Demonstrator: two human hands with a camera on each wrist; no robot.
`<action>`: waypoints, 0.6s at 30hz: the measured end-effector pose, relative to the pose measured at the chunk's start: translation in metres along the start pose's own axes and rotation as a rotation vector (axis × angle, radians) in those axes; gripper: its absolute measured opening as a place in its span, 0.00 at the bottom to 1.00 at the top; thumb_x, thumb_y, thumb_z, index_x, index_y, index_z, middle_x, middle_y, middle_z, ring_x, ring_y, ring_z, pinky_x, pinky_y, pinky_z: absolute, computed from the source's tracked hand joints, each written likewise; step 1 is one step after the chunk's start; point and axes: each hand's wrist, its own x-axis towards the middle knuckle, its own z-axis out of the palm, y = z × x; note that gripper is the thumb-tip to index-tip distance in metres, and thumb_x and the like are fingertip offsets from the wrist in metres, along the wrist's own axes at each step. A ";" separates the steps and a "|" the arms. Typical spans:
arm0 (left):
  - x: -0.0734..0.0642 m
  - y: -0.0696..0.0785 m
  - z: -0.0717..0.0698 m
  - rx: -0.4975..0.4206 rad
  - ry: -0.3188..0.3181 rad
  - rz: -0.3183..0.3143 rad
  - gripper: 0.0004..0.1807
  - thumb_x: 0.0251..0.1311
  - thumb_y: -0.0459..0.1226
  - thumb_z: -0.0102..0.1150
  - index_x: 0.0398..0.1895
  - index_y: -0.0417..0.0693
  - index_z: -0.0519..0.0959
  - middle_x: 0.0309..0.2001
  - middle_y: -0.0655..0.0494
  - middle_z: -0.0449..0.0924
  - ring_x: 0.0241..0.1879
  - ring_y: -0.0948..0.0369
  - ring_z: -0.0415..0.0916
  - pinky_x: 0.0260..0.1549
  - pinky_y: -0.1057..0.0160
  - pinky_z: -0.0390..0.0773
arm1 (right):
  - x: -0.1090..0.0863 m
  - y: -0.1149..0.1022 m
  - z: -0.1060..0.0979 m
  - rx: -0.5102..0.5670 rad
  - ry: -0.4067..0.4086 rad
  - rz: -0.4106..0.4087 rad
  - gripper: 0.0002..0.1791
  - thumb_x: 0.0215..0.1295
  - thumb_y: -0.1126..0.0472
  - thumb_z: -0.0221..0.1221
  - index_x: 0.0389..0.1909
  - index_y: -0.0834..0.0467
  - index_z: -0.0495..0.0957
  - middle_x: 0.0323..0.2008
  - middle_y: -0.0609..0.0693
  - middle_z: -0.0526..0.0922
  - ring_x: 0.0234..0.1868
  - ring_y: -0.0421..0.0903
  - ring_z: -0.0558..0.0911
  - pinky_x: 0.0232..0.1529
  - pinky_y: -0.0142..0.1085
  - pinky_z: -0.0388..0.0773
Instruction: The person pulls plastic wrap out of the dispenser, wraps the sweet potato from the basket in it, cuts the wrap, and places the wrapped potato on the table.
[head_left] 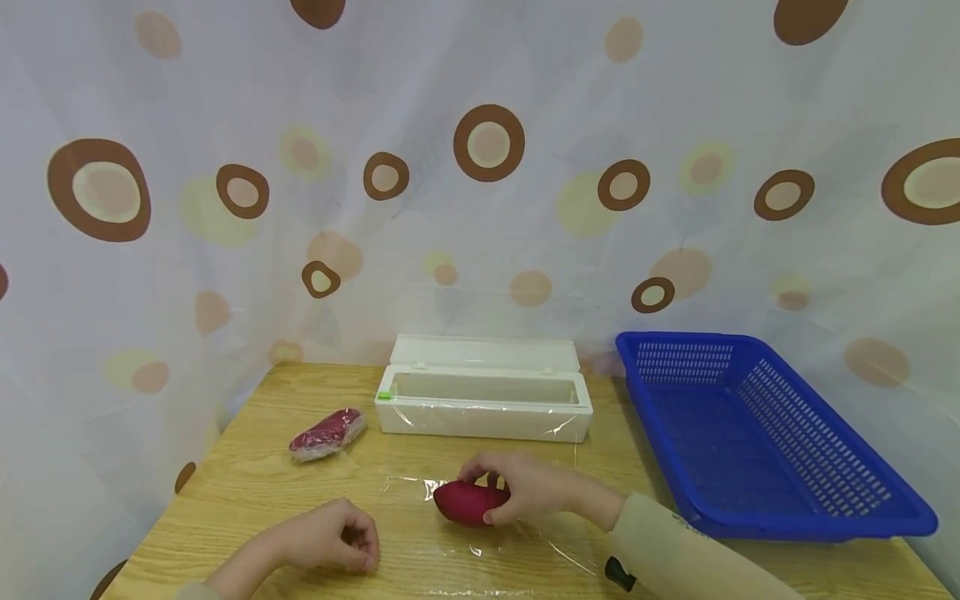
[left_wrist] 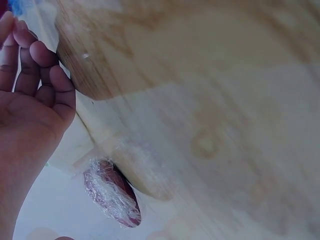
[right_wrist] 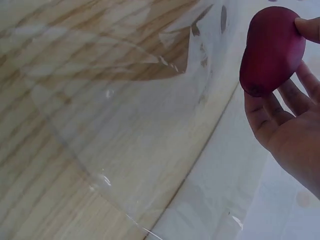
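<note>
Right-hand grip on a dark red fruit, above clear film on a wooden tabletop.
Between the thumb and fingers of my right hand (head_left: 528,487) I grip the dark red fruit (head_left: 465,505), which lies sideways over the clear film (right_wrist: 110,110); whether fruit and film touch, I cannot tell. The fingers of my left hand (head_left: 330,537) are loosely curled and idle, near the fruit but apart from it. The film spreads over the wooden tabletop (head_left: 247,492) in front of a long white box (head_left: 480,422), whose lid is tipped back. Beyond my left hand lies a second dark red piece (head_left: 327,435), wrapped in crinkled film. Past my right forearm stands a blue basket (head_left: 780,527); behind everything hangs a spotted curtain (head_left: 420,242).
</note>
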 end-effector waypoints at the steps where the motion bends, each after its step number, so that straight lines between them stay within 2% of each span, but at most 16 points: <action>1: 0.000 0.000 0.000 -0.002 0.000 0.000 0.05 0.57 0.39 0.63 0.29 0.47 0.81 0.25 0.68 0.76 0.24 0.75 0.67 0.24 0.75 0.69 | 0.001 0.001 0.001 -0.011 -0.007 -0.004 0.26 0.53 0.61 0.66 0.55 0.50 0.71 0.49 0.41 0.77 0.43 0.35 0.74 0.44 0.28 0.74; 9: 0.000 -0.002 0.000 0.014 -0.002 -0.007 0.05 0.57 0.40 0.63 0.29 0.48 0.81 0.24 0.69 0.75 0.24 0.75 0.67 0.23 0.76 0.68 | 0.003 0.004 0.009 -0.016 -0.054 0.019 0.26 0.54 0.62 0.65 0.55 0.50 0.71 0.50 0.39 0.75 0.45 0.34 0.73 0.48 0.30 0.73; 18: 0.000 -0.001 0.000 0.016 0.004 -0.014 0.06 0.56 0.40 0.64 0.29 0.48 0.82 0.24 0.68 0.75 0.24 0.75 0.67 0.23 0.75 0.68 | 0.004 0.008 0.012 -0.004 -0.064 0.035 0.26 0.55 0.62 0.65 0.56 0.51 0.70 0.50 0.40 0.76 0.47 0.35 0.74 0.49 0.30 0.73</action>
